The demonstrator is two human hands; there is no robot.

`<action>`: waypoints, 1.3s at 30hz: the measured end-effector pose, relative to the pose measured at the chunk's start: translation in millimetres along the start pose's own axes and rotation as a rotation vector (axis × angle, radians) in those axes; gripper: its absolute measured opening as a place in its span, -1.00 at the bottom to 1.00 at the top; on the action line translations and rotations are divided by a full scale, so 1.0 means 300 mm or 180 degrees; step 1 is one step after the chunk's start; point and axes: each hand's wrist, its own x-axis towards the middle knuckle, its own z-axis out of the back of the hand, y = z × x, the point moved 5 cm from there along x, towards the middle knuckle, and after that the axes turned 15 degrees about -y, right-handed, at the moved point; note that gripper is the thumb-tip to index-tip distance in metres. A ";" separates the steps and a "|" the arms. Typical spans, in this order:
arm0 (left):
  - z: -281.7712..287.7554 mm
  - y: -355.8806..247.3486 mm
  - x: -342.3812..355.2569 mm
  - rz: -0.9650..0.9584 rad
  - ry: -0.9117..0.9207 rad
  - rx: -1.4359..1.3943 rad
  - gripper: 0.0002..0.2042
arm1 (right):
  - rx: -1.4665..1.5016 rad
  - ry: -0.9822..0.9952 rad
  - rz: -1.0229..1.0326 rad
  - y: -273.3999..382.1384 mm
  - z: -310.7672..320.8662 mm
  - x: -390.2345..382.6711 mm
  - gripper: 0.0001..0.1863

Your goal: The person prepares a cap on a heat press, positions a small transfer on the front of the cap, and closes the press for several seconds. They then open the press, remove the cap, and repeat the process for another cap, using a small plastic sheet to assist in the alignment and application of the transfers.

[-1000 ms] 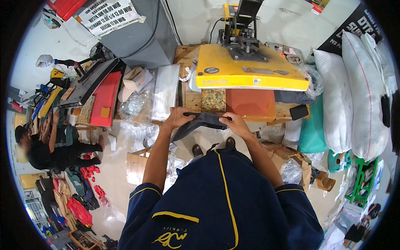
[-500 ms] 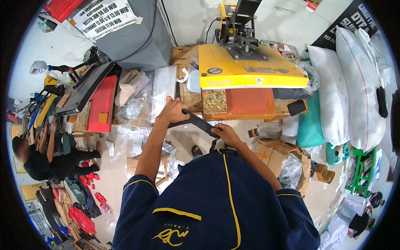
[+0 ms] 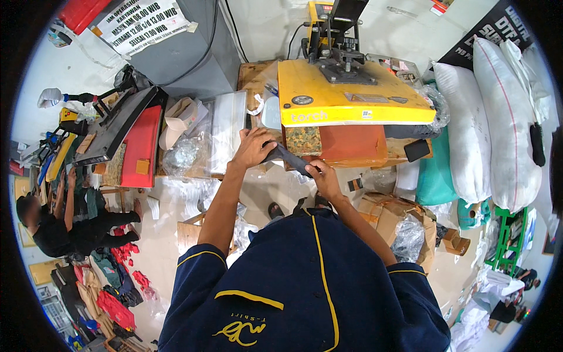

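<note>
Dark strip [image 3: 292, 160] sits slightly nearer the yellow press [image 3: 328, 97] than before.
Left hand [image 3: 252, 149] and right hand [image 3: 326, 180] each pinch it in a closed grip; it slants between them.

Both arms reach forward toward the yellow press [image 3: 328, 101], bare below the sleeves. Left hand [image 3: 255, 148]: just off the press's left front corner, back of hand up, fingers bent, thumb angled in toward the right, gripping. Left forearm [image 3: 225, 202] runs up fairly steep, wrist close to straight. Right hand [image 3: 324, 178]: short of the press's front edge, toward its left part, lower than the left; thumb and forefinger pinched, other fingers curled. Right forearm [image 3: 362, 226] slants inward toward the press. Hands apart, not touching.
</note>
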 end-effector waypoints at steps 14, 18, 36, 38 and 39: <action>-0.063 0.056 0.088 0.0205 -0.0295 -0.0268 -0.82 | 0.0299 -0.0166 -0.0364 -0.039 -0.010 0.071 -0.71; -0.100 0.088 0.133 -0.0194 -0.0124 -0.0063 -0.79 | 0.0940 -0.0525 -0.0523 -0.062 -0.015 0.084 -0.63; -0.117 0.119 0.115 -0.0218 0.0021 -0.0204 -0.65 | -0.0434 0.0311 -0.0414 -0.021 0.027 0.098 -0.42; -0.107 0.104 0.119 -0.0350 0.0084 0.0072 -0.68 | -0.0228 0.0372 -0.0612 -0.008 0.024 0.094 -0.47; -0.103 0.101 0.119 -0.0311 0.0063 0.0028 -0.70 | -0.0086 0.0368 -0.0668 -0.014 0.022 0.093 -0.50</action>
